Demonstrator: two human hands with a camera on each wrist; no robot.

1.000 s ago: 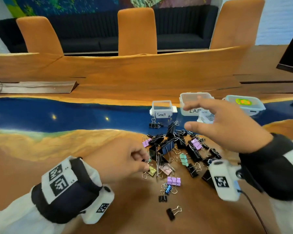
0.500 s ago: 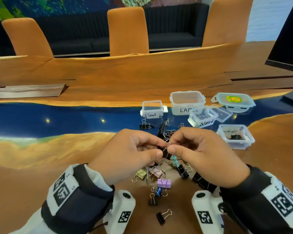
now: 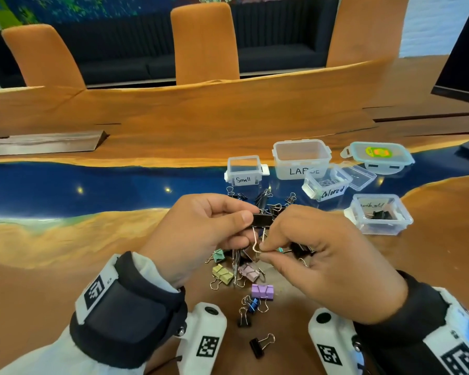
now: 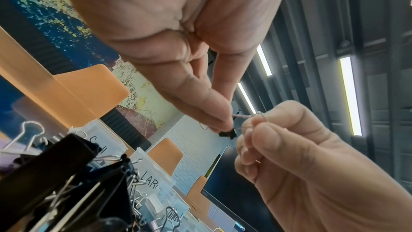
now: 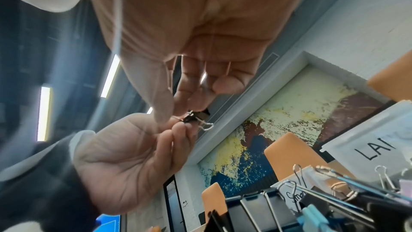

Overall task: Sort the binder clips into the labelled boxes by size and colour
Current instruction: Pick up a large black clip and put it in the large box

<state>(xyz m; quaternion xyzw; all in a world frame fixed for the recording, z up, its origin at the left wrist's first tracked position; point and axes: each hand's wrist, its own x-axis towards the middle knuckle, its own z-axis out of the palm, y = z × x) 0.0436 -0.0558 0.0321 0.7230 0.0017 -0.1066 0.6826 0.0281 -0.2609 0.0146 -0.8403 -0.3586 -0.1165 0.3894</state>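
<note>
Above the pile of binder clips (image 3: pixel 244 274), both hands hold one black binder clip (image 3: pixel 263 220). My left hand (image 3: pixel 251 226) pinches its black body between thumb and fingers. My right hand (image 3: pixel 263 251) pinches one of its wire handles, which is swung down below the body. The left wrist view shows the same clip (image 4: pixel 227 133) under the left fingertips (image 4: pixel 223 121), with the right hand (image 4: pixel 256 126) on the wire. In the right wrist view the clip (image 5: pixel 196 117) sits between both hands' fingertips.
Open boxes stand beyond the pile: Small (image 3: pixel 244 171), Large (image 3: pixel 301 158), Colored (image 3: pixel 326 182) holding some clips, and Medium (image 3: pixel 379 215) holding black clips. A lid with a sticker (image 3: pixel 379 155) and a clear lid (image 3: pixel 359 177) lie behind them. Loose clips (image 3: pixel 260 345) lie near me.
My right hand came back from over the boxes and joined the left at the black clip. Since half a second ago it has drawn the wire handle downward.
</note>
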